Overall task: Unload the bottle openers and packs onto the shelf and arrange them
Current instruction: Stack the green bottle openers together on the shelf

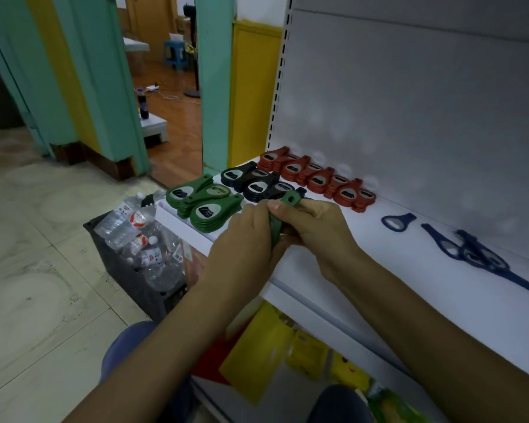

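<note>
On the shelf [379, 257], stacked bottle openers [293, 171] lie at its left end, loose openers [477, 254] toward its right; a crate [148, 290] stands left of it.

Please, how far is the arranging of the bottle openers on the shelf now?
Done: red openers, black openers and green stacks sit in tidy rows at the left end of the shelf. In hand: the left hand and right hand both grip a green bundle. Left: the blue openers lie loose further right, not yet stacked.
</note>
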{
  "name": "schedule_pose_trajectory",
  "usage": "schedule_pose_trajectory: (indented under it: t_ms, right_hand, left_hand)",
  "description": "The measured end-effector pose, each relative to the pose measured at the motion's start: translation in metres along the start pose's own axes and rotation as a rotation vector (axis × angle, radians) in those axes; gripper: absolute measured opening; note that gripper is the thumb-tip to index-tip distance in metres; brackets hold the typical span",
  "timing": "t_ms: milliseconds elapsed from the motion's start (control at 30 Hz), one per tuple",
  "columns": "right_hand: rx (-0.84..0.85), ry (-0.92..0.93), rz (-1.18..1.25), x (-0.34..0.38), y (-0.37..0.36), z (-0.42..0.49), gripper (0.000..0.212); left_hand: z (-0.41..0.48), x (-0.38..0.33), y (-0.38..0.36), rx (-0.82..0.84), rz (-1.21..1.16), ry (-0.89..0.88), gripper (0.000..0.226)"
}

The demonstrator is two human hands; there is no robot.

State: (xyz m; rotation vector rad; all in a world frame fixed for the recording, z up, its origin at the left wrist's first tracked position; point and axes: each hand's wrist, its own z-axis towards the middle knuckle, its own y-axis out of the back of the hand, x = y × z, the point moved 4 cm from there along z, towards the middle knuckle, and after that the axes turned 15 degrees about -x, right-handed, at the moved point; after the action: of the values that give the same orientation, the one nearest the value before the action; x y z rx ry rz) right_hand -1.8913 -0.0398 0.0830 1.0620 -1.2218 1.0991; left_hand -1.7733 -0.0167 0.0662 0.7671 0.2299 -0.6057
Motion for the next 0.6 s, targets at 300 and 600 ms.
schedule_pose_trajectory:
  t_ms: [300, 600]
  right_hand:
    - [0.02, -0.031, 0.077, -0.003, 0.016, -0.001, 0.03]
    - [-0.149, 0.268, -0.116, 0.002, 0.015, 0.006, 0.02]
  left_hand:
    - [-0.004, 0.001, -0.013, -0.016, -0.292, 0.129, 0.037]
    - [0.005, 0.004, -0.01, -0.092, -0.158, -0.067, 0.068]
